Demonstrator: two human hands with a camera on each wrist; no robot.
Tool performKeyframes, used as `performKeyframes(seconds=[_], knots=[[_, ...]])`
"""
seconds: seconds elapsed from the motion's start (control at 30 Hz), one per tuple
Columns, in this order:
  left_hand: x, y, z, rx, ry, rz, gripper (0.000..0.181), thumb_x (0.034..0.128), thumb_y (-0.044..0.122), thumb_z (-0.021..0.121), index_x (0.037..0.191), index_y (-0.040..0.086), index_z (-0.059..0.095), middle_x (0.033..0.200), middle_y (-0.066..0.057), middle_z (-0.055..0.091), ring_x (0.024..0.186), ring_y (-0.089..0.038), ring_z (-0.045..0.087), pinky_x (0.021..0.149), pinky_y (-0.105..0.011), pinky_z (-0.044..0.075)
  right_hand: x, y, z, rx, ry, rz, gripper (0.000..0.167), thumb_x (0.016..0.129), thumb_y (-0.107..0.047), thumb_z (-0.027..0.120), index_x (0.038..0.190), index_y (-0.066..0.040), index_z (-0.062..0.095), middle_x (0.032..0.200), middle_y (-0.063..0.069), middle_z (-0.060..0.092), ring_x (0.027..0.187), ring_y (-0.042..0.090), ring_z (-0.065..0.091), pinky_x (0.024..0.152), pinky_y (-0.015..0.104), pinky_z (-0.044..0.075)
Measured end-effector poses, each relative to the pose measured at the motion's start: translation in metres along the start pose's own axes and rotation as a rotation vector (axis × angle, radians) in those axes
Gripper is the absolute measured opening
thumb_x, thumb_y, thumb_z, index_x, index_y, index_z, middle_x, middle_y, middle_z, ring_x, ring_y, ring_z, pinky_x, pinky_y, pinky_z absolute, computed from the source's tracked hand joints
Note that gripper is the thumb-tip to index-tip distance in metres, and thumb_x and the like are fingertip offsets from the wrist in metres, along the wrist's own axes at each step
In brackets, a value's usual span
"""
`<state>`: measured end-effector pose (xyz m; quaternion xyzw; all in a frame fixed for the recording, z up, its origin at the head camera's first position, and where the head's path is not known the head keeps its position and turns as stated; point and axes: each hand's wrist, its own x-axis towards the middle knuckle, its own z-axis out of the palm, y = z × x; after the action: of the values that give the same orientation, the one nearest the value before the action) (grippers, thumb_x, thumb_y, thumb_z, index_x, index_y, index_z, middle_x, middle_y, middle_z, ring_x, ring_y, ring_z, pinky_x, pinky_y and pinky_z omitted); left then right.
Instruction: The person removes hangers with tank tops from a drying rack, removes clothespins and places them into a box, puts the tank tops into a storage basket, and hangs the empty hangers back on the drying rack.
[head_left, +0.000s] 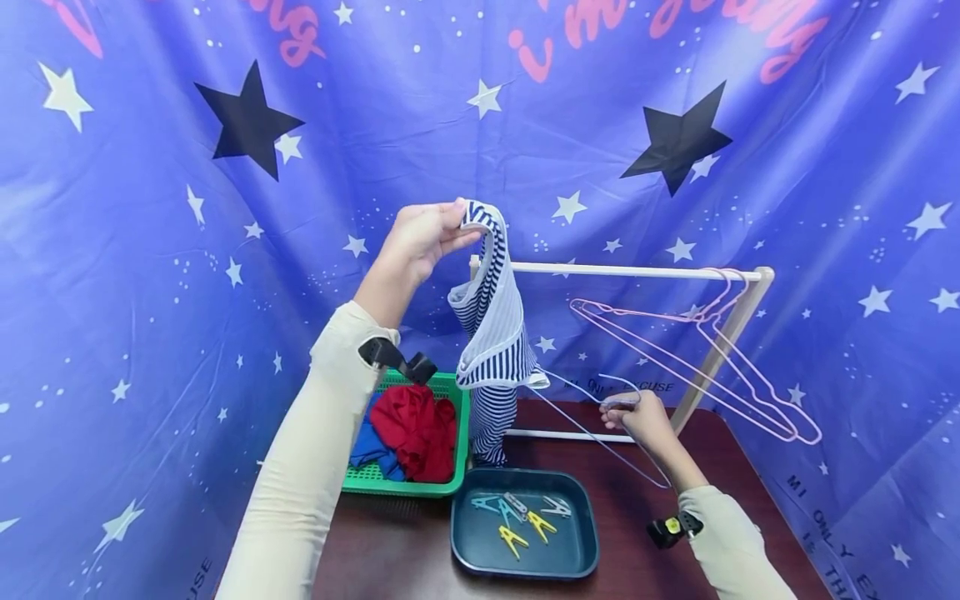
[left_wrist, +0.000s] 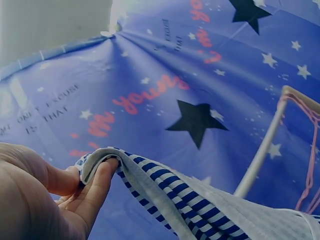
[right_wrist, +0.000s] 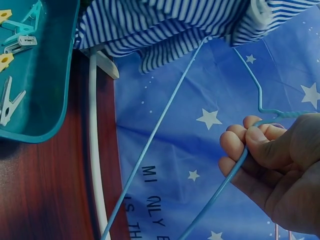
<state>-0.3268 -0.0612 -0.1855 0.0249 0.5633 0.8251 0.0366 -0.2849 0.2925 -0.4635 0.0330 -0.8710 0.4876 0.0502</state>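
A navy-and-white striped garment [head_left: 495, 333] hangs from my left hand [head_left: 423, 242], its upper edge pinched between thumb and fingers. The left wrist view shows the folded edge of the striped cloth [left_wrist: 165, 185] held at the fingertips. My right hand [head_left: 636, 417] grips a pale blue wire hanger [right_wrist: 220, 192] near the base of its hook. The far end of the hanger reaches in under the garment's lower part, where the cloth hides it. In the right wrist view, thumb and fingers of the right hand [right_wrist: 275, 160] curl round the wire.
Two pink hangers [head_left: 705, 321] hang from the white-barred rack [head_left: 600, 268] at right. A green basket [head_left: 461, 442] with red and blue cloth stands at left. In front, a dark tray [head_left: 525, 567] holds several clothespins [head_left: 540, 525] on the brown table [head_left: 397, 542].
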Motion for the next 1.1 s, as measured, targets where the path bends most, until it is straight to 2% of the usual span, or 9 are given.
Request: performKeyframes(seconds=[0.1,0.23,0.43,0.5,0.63,0.7,0.93,1.1], knots=[[-0.002,0.012,0.002,-0.019,-0.009,0.028,0.038,0.1018,0.005,0.057,0.137,-0.009,0.057,0.096,-0.012,0.069,0.081,-0.019,0.07,0.085,-0.027,0.061,-0.001,-0.001,0.002,0.003,0.003,0.006,0.015,0.088,0.016,0.064,0.102,0.021,0.07,0.091,0.034,0.073,0.065,0.012,0.072,0.063,0.022,0.061],[-0.004,0.03,0.003,-0.08,0.002,0.054,0.038,0.101,0.003,0.058,0.137,-0.008,0.058,0.085,-0.008,0.068,0.085,-0.022,0.07,0.079,-0.027,0.062,-0.002,-0.002,0.003,0.029,0.005,0.029,0.017,0.088,0.017,0.064,0.103,0.022,0.069,0.09,0.031,0.074,0.066,0.011,0.072,0.064,0.024,0.062],[-0.009,0.062,0.0,-0.21,0.024,0.068,0.028,0.0982,-0.002,0.059,0.126,-0.006,0.065,0.093,-0.011,0.07,0.119,-0.032,0.066,0.081,-0.03,0.062,-0.003,-0.002,0.005,0.072,-0.003,0.055,0.018,0.088,0.018,0.062,0.105,0.023,0.067,0.085,0.021,0.075,0.063,0.002,0.068,0.064,0.023,0.061],[-0.011,0.074,-0.001,-0.257,0.036,0.066,0.022,0.0974,-0.005,0.059,0.118,-0.005,0.067,0.094,-0.013,0.069,0.114,-0.032,0.068,0.081,-0.032,0.063,-0.004,-0.001,0.005,0.074,-0.004,0.048,0.017,0.088,0.018,0.063,0.104,0.023,0.068,0.085,0.021,0.075,0.062,0.0,0.067,0.064,0.023,0.061],[-0.014,0.095,-0.005,-0.323,0.046,0.069,0.011,0.0971,-0.007,0.059,0.105,-0.005,0.067,0.088,-0.014,0.07,0.085,-0.028,0.072,0.082,-0.034,0.063,-0.004,0.003,0.006,0.061,-0.013,0.028,0.016,0.088,0.018,0.062,0.102,0.023,0.068,0.088,0.03,0.073,0.061,-0.001,0.067,0.065,0.025,0.062],[-0.014,0.103,-0.006,-0.341,0.051,0.066,0.01,0.0976,-0.006,0.058,0.103,-0.004,0.067,0.084,-0.016,0.07,0.077,-0.028,0.072,0.084,-0.035,0.062,-0.004,0.004,0.006,0.045,-0.018,0.019,0.015,0.089,0.017,0.062,0.101,0.023,0.068,0.091,0.033,0.073,0.061,-0.001,0.067,0.065,0.025,0.062],[-0.013,0.118,-0.012,-0.352,0.078,0.068,0.013,0.0979,-0.006,0.059,0.107,-0.002,0.068,0.086,-0.016,0.071,0.085,-0.03,0.074,0.092,-0.036,0.06,-0.004,0.006,0.006,0.025,-0.033,0.001,0.013,0.088,0.017,0.063,0.098,0.023,0.069,0.087,0.027,0.075,0.064,0.008,0.071,0.065,0.028,0.063],[-0.012,0.129,-0.026,-0.388,0.113,0.062,0.013,0.0978,-0.006,0.059,0.106,-0.001,0.067,0.086,-0.014,0.071,0.092,-0.029,0.075,0.091,-0.036,0.06,-0.005,0.005,0.008,0.036,-0.041,-0.006,0.013,0.088,0.017,0.064,0.099,0.024,0.068,0.086,0.027,0.075,0.064,0.011,0.072,0.065,0.028,0.062]])
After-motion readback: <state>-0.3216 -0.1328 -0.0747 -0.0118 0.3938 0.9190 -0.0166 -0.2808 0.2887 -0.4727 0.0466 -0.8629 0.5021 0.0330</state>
